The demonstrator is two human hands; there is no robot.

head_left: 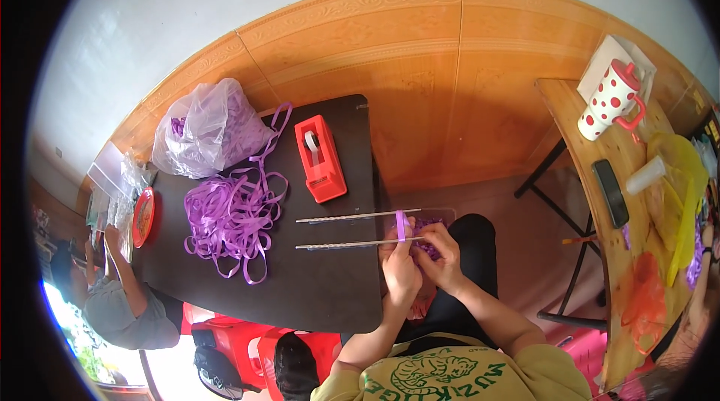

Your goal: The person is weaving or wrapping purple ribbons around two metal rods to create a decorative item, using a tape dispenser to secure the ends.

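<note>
Two thin, parallel metal-looking rods [337,246] stick out past the right edge of the dark table [322,296]. A loop of purple ribbon [401,225] is wrapped round them near their free ends. My left hand [401,273] is closed on the ribbon just below the nearer rod, thumb pressed up against it. Beside it, my right hand [444,257] is pinched at the ribbon near the rod tips; the fingertips partly hide what they grip. More purple ribbon shows in a see-through container [448,215] beneath my hands.
On the table are a purple ribbon heap [229,221], a plastic bag of ribbon [214,131], a red tape dispenser [321,160] and a red plate [143,217]. A wooden table [592,206] at right holds a phone [610,193] and dotted tumbler [611,101]. Another person [127,311] sits left.
</note>
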